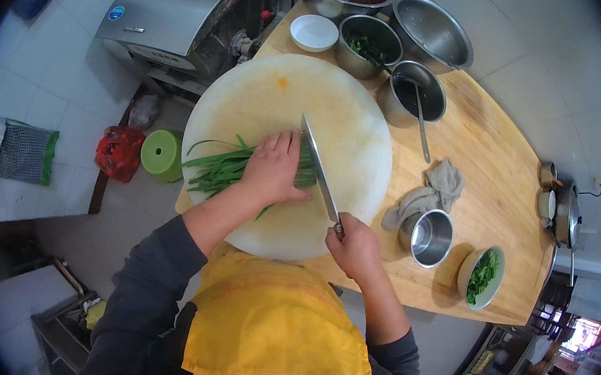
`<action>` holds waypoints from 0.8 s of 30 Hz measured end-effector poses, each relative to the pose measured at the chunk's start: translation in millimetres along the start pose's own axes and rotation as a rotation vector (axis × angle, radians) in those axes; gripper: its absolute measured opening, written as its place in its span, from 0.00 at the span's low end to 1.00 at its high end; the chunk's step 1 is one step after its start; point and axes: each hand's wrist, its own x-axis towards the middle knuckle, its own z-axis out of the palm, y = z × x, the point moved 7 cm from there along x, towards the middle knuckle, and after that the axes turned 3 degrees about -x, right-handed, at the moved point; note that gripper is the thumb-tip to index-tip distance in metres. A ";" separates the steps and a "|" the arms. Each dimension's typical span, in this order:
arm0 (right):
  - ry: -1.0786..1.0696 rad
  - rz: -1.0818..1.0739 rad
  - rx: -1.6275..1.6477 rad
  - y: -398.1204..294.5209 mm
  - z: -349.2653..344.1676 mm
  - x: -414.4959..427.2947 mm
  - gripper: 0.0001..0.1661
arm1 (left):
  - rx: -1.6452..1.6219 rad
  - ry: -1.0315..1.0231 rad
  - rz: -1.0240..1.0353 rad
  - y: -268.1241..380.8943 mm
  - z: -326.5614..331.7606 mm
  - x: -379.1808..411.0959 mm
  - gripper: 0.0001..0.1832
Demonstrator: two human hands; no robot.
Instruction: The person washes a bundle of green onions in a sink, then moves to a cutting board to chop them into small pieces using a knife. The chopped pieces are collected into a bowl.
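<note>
On a round cutting board, a bunch of long green leafy stalks, likely garlic chives, lies with its loose ends to the left. My left hand presses down on the bunch near its right end, fingers together and thumb spread toward me. My right hand grips the handle of a wide-bladed kitchen knife. The blade runs up and to the left from the handle, beside the cut end of the bunch, just right of my left fingertips.
Behind the board stand a white bowl, a pot of greens, a pot with a ladle and large steel bowls. To the right are a grey cloth, an empty steel pot and a bowl of chopped greens.
</note>
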 end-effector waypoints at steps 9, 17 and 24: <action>-0.118 0.116 0.128 14.5 -4.2 -21.6 0.27 | -0.019 0.046 -0.083 4.9 13.5 -11.6 0.49; -0.085 0.055 0.075 13.1 6.2 -12.4 0.23 | 0.015 0.110 -0.080 -0.6 14.6 -4.8 0.51; -0.091 0.133 0.055 20.1 -0.4 -9.3 0.22 | -0.372 0.188 0.056 -20.9 -29.2 -4.1 0.28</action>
